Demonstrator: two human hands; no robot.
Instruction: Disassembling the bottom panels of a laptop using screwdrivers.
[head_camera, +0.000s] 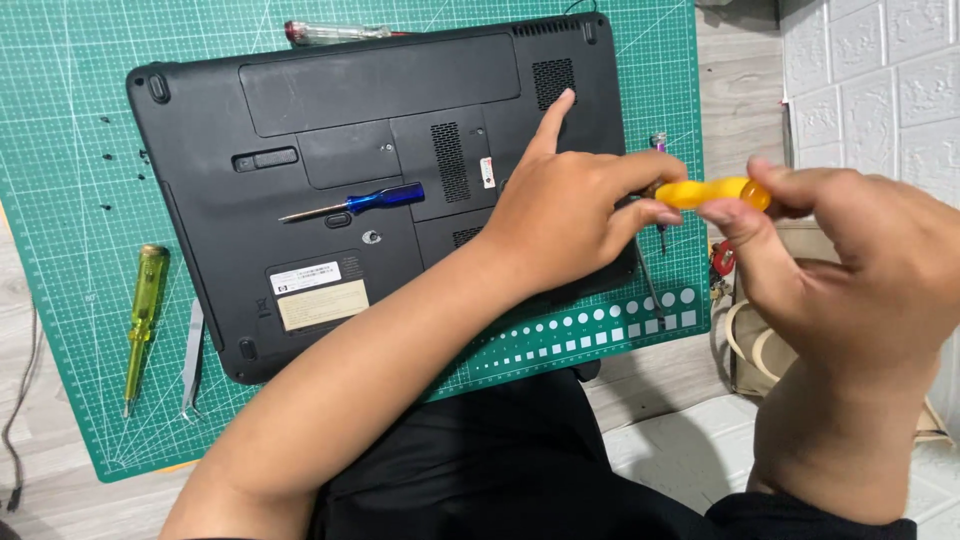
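Here, a yellow plastic-handled screwdriver (715, 193) is pinched at both ends, the left hand (570, 215) (index finger raised) and right hand (850, 260) closed on it, at three o'clock of an overturned black laptop (330, 190). A blue-handled screwdriver (365, 201) lies on it; green cutting mat (60, 200) beneath.
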